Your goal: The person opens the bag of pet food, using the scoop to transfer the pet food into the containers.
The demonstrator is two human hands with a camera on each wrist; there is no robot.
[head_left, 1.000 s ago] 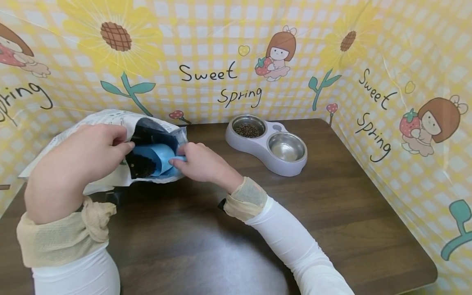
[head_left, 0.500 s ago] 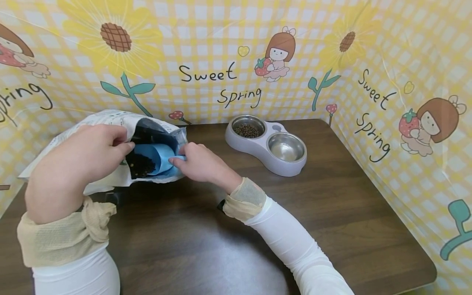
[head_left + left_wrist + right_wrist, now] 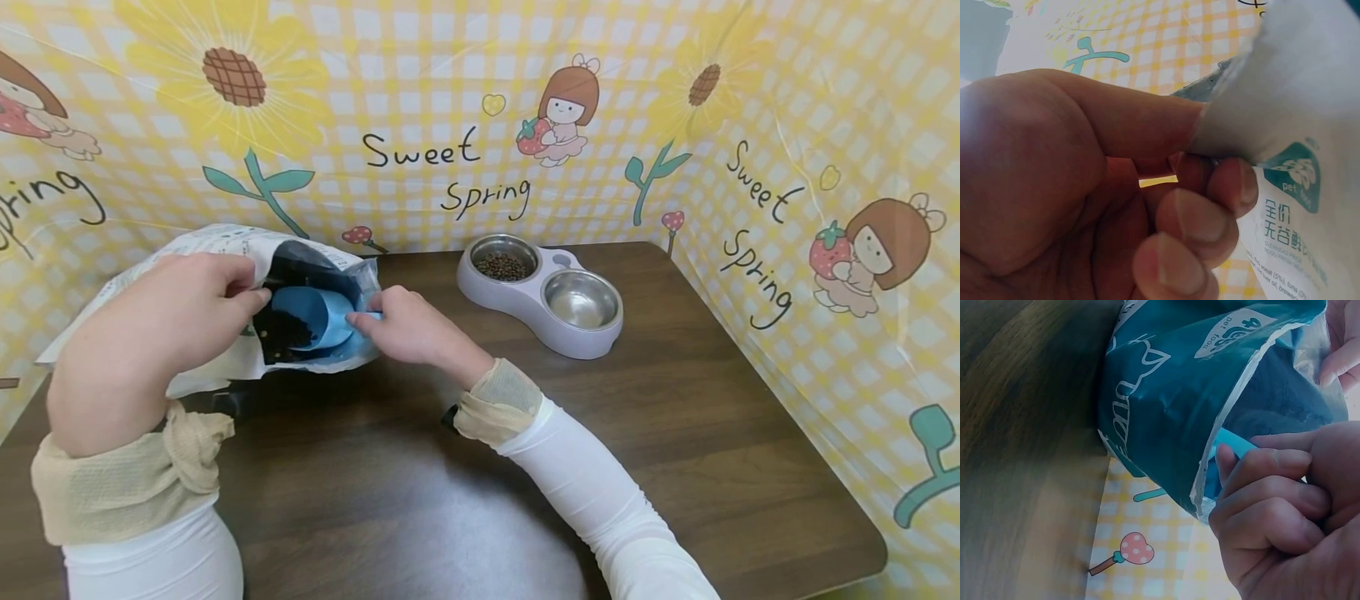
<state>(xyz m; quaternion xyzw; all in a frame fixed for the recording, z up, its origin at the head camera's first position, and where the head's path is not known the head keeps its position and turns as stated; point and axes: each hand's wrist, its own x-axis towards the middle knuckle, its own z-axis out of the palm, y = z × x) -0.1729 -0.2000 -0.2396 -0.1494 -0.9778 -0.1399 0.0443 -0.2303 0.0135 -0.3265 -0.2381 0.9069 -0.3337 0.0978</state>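
A pet food bag (image 3: 217, 242) lies on its side at the left of the table, its mouth facing right. My left hand (image 3: 172, 308) pinches the edge of that mouth between thumb and curled fingers, as the left wrist view also shows. Inside the mouth is a blue scoop (image 3: 322, 321), with dark kibble (image 3: 288, 332) in and around its bowl. My right hand (image 3: 412, 325) grips the scoop's handle at the bag's opening. In the right wrist view the bag's teal side (image 3: 1166, 394) shows, and most of the scoop is hidden by the bag and fingers.
A lilac double-bowl stand (image 3: 517, 298) sits near the table's back edge, right of the bag. Its left steel bowl holds brown kibble (image 3: 502, 267); bare metal shows in the right steel bowl (image 3: 581, 300). A patterned yellow checked cloth (image 3: 420, 67) hangs behind the brown table (image 3: 675, 433).
The scoop has tilted and shifted slightly inside the bag, so more of its bowl shows. My right hand has moved slightly right and up with it. My left hand keeps its hold.
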